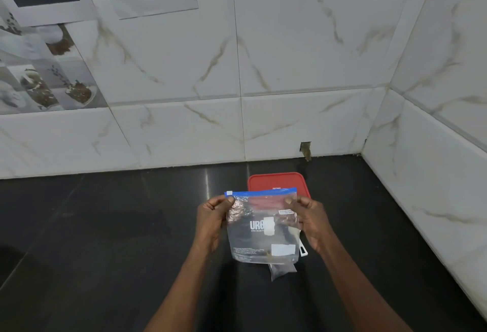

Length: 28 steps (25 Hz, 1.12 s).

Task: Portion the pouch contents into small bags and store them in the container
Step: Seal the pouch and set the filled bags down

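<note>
- Head view, nearest first: my left hand [210, 215] and right hand [309, 218] each pinch an upper side of the clear zip pouch [261, 228]. My thumbs are in front, just under its blue zipper strip, and it hangs upright above the black counter [105, 226].
- I judge the pouch light, thin and crinkly, likely slick, with little left in its bottom. I'd take hold just below the stiffer zipper strip, where the film won't slide or fold.
- A small bag [280, 271] pokes out below the pouch's bottom edge, lying on the counter. A white handle [303, 251] shows just right of it, its working end hidden.
- Just behind the pouch lies a red lid [274, 180]; whether the container sits under it I cannot tell.
- Open counter runs wide to my left. On the right the side wall [434, 173] closes in, and the tiled back wall [290, 54] stands shortly past the lid.
</note>
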Motion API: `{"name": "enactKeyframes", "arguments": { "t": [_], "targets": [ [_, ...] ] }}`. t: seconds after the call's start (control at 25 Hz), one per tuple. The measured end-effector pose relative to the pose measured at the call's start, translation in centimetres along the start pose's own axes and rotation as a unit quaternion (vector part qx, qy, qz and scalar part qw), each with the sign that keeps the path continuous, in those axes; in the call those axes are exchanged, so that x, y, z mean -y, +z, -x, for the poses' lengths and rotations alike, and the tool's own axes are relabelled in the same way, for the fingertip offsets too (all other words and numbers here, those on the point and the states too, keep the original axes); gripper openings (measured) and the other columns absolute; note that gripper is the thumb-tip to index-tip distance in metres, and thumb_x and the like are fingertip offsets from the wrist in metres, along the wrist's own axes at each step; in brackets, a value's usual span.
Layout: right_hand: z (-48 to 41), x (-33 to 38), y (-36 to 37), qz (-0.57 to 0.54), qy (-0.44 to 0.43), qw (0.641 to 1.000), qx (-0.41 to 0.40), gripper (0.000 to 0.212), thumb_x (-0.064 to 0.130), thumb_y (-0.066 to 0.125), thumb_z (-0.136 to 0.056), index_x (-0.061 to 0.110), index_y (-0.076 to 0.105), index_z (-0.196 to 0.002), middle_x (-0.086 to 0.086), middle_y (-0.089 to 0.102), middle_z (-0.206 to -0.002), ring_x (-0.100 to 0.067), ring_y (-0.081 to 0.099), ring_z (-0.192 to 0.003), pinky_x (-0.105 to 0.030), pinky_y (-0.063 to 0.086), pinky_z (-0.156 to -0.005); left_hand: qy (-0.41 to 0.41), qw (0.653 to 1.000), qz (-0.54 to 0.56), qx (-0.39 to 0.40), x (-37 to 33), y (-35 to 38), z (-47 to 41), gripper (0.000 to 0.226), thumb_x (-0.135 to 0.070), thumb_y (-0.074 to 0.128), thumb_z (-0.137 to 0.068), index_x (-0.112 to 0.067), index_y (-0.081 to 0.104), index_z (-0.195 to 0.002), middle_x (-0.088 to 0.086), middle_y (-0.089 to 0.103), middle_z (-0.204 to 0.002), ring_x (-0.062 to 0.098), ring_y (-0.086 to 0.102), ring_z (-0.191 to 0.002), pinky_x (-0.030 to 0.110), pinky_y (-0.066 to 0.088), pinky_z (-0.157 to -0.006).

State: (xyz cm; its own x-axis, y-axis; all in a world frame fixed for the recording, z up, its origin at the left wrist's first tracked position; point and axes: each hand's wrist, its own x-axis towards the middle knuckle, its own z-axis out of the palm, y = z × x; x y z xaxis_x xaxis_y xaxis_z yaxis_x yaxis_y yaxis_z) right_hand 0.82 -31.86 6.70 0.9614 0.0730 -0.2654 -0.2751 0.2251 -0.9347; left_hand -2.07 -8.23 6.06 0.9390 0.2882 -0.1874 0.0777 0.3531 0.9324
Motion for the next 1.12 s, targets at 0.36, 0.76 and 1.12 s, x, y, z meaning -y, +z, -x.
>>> {"name": "enactKeyframes", "arguments": {
  "t": [0.36, 0.76, 1.12],
  "targets": [
    [1.0, 3.5, 4.0, 0.274, -0.248, 0.923, -0.111, 0.039, 0.024, 0.076, -0.082, 0.019, 0.067, -0.119, 0.009, 0.063, -0.117, -0.006, 0.057, -0.11, -0.027, 0.041, -0.102, 0.049, 0.997, -0.053, -0.003, -0.5, -0.2, 0.8, 0.011, -0.006, 0.069, -0.091, 0.001, 0.076, -0.088, 0.015, 0.075, -0.076, 0.019, 0.068, -0.063, 0.028, 0.056, -0.061],
    [-0.2, 5.2, 12.0, 0.596, -0.256, 0.745, 0.153, 0.013, 0.027, 0.061, -0.088, 0.02, 0.072, -0.091, 0.0, 0.07, -0.101, -0.022, 0.063, -0.1, -0.047, 0.022, -0.115, 0.083, 0.995, -0.045, -0.028, -0.3, 0.9, 1.5, 0.014, -0.003, 0.07, -0.09, -0.007, 0.081, -0.084, 0.02, 0.067, -0.078, 0.023, 0.053, -0.071, 0.034, 0.045, -0.068],
    [-1.9, 7.7, 5.9, 0.716, -0.225, 0.647, 0.131, 0.018, 0.029, 0.051, -0.096, 0.02, 0.066, -0.099, 0.0, 0.054, -0.113, -0.019, 0.061, -0.093, -0.048, 0.024, -0.111, 0.096, 0.99, -0.032, -0.094, -1.0, -1.9, 1.0, 0.009, -0.004, 0.07, -0.09, -0.002, 0.077, -0.086, 0.005, 0.074, -0.07, 0.012, 0.064, -0.062, 0.027, 0.053, -0.065]
  ]
}}
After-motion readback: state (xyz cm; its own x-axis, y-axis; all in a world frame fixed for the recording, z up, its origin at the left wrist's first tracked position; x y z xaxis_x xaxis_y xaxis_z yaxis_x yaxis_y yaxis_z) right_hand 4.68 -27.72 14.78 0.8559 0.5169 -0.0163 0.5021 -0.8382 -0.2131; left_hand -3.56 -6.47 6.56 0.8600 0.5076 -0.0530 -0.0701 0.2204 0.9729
